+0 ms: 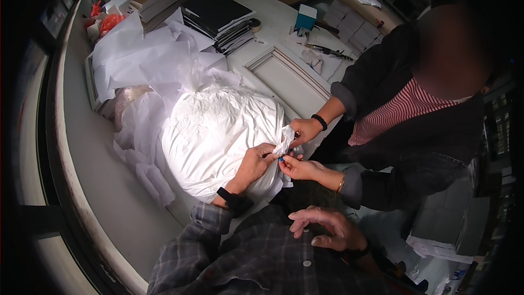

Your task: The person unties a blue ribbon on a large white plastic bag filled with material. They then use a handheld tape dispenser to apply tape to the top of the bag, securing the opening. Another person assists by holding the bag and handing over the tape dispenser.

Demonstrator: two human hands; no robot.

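Note:
A big, bulging white plastic bag [213, 131] lies on the table in front of me, its surface creased. My left hand [254, 163], with a black band on the wrist, is closed on the bag's gathered end at its right side. Touching the same twisted end are a co-worker's two hands, one above [305, 131] and one below [301, 170] my fingertips. A small blue spot shows at the lower one's fingertips; I cannot tell what it is. Nearer my body, my right hand [327, 228] is raised, fingers apart and loosely bent, holding nothing.
Crumpled white paper sheets [131, 57] heap behind and left of the bag. Black folders [215, 13] are stacked at the back. A framed panel [289, 76] lies right of the bag. The co-worker, in a dark jacket [420, 147], stands close on my right.

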